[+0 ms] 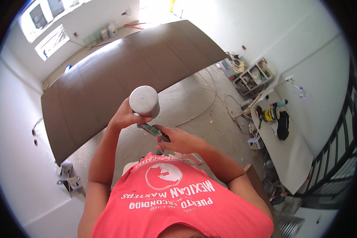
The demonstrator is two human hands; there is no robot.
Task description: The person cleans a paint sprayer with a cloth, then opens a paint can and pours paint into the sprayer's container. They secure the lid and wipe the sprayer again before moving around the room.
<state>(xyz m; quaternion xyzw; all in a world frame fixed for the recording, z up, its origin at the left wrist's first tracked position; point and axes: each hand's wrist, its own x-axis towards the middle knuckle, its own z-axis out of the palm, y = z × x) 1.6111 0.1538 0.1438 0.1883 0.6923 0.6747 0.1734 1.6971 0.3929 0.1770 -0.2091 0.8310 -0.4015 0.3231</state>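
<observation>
In front of my chest, my left hand (124,115) is wrapped round a grey-white cylindrical cup (143,99), its round end facing up. Just below and to the right of the cup, my right hand (180,139) closes on a slim dark tool with green spots (150,129). The tool's far end lies close under the cup; whether the two are joined cannot be made out. Beyond my hands stretches a large brown panel (119,75), raised above the floor. Neither hand touches it.
Right of me, a long pale board (291,162) carries a yellow-and-black can (269,115) and a black cloth (283,125). A compartment shelf (253,78) stands by the right wall. Hoses (198,114) cross the floor. Lamp-like boxes (70,178) stand left; a black railing (325,170) runs right.
</observation>
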